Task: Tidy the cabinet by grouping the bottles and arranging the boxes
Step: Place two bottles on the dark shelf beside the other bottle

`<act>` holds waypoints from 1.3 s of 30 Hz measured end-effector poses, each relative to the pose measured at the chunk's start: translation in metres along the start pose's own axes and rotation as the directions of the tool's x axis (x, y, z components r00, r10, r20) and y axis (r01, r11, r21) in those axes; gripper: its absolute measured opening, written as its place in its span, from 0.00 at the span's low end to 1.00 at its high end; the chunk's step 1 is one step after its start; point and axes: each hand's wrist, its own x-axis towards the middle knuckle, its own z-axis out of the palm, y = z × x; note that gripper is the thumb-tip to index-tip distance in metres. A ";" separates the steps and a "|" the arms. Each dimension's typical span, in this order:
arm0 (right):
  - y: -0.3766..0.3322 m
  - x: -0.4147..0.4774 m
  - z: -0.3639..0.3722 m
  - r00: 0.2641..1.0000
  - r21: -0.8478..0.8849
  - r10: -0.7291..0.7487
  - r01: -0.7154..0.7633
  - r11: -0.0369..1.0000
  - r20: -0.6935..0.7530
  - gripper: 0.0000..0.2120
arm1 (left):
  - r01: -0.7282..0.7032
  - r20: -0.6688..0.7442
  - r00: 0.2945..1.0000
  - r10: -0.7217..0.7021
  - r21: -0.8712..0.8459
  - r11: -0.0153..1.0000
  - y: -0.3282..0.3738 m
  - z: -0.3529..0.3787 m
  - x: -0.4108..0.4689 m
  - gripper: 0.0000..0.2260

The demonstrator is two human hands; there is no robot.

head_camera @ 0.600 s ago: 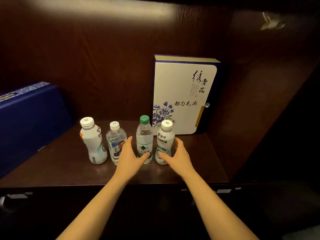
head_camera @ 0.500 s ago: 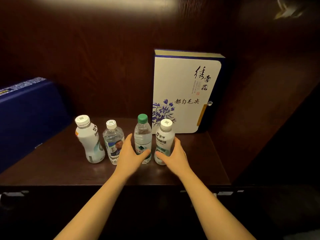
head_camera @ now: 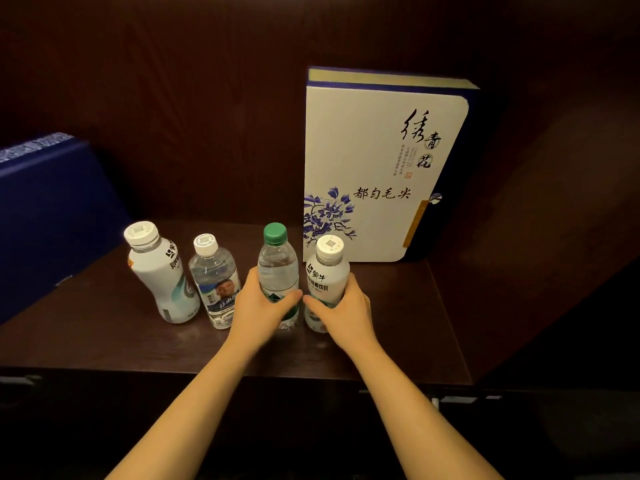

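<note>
The left hand (head_camera: 258,308) grips the green-capped bottle (head_camera: 278,271); the right hand (head_camera: 341,308) grips the white bottle (head_camera: 327,282); slide both upright, low, toward the shelf (head_camera: 104,334)'s left bottles.

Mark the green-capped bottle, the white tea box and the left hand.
green-capped bottle (head_camera: 275,233): head view, on its cap.
white tea box (head_camera: 360,140): head view, front face.
left hand (head_camera: 258,306): head view, back of hand.

Opaque white plastic drink bottles: two (head_camera: 161,275) (head_camera: 327,282)
Clear plastic water bottles: two (head_camera: 216,282) (head_camera: 278,268)
Boxes: two, white floral (head_camera: 377,168), dark blue (head_camera: 52,216)
Hands: two (head_camera: 258,306) (head_camera: 341,311)
</note>
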 end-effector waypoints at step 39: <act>-0.082 -0.325 -0.250 0.703 -0.089 -0.033 -0.043 0.995 -0.710 0.25 | -0.340 0.422 0.719 0.552 -0.479 0.809 0.189 0.056 -0.222 0.22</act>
